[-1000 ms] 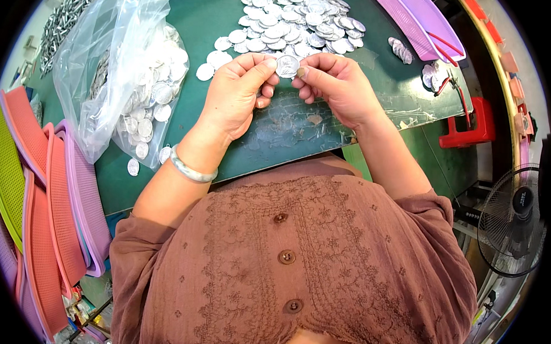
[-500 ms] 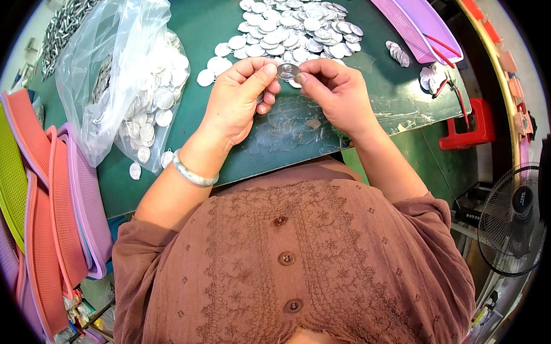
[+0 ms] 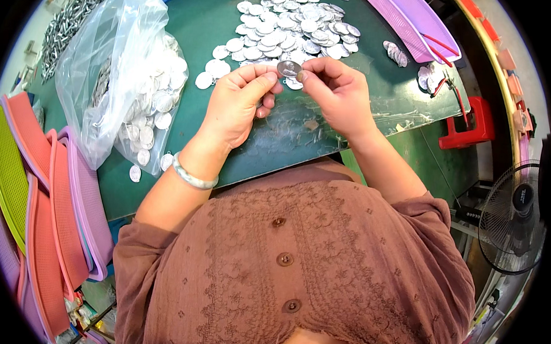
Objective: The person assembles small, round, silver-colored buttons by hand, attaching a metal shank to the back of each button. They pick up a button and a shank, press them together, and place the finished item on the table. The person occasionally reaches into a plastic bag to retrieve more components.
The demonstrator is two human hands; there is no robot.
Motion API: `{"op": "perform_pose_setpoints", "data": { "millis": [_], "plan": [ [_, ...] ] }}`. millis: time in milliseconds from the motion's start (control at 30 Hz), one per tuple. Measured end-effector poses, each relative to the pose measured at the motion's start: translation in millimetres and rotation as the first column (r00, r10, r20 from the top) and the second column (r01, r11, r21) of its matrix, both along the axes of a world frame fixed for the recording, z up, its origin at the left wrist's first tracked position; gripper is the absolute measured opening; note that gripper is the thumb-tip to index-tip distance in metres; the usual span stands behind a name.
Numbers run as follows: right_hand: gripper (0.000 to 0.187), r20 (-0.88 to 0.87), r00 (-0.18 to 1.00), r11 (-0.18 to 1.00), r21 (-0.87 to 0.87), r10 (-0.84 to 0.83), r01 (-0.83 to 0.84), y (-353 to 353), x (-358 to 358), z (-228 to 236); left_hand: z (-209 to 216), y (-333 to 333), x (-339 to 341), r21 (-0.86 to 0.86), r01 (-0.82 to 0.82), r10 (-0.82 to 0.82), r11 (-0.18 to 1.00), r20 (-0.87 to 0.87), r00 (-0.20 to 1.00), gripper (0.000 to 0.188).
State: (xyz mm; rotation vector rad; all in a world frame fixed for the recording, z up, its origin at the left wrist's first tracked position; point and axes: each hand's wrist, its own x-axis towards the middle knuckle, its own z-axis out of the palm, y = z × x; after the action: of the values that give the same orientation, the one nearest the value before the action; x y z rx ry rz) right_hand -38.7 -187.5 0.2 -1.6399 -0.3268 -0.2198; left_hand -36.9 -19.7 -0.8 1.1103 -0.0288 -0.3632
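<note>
A round, silver-coloured medal (image 3: 289, 69) with a raised design is held up between my two hands, just above the green table. My left hand (image 3: 240, 104) pinches its left edge between thumb and forefinger, the other fingers curled under; whether they hold anything more cannot be made out. From the opposite side, the thumb and fingertips of my right hand (image 3: 342, 98) close on the right edge. Directly beyond the hands spreads a heap of similar silver medals (image 3: 292, 30). A few loose ones (image 3: 217, 68) lie beside my left fingers.
Left on the table (image 3: 220, 12) stands a clear plastic bag (image 3: 109, 63) with many medals inside. Pink, green and purple baskets (image 3: 68, 207) stack at far left. Right are a purple basket (image 3: 408, 25), red-handled pliers (image 3: 451, 84), medal stacks (image 3: 396, 54), a red stool (image 3: 471, 127) and a fan (image 3: 510, 216).
The medal has tilted, so its face shows more fully. Both hands keep nearly the same place and grip.
</note>
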Motion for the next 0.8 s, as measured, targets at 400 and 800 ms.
{"op": "perform_pose_setpoints", "data": {
  "millis": [400, 800],
  "plan": [
    [0.017, 0.718, 0.696, 0.861, -0.372, 0.030, 0.347, 1.4, 4.4, -0.8, -1.9, -0.2, 0.3, 0.010, 0.007, -0.007, 1.000, 0.023, 1.000, 0.021],
    [0.022, 0.798, 0.585, 0.767, -0.463, 0.143, 0.444, -0.6, 3.8, 2.6, 0.8, 0.2, -1.5, -0.009, 0.119, -0.117, 0.993, 0.118, 0.986, 0.033]
  ]
}}
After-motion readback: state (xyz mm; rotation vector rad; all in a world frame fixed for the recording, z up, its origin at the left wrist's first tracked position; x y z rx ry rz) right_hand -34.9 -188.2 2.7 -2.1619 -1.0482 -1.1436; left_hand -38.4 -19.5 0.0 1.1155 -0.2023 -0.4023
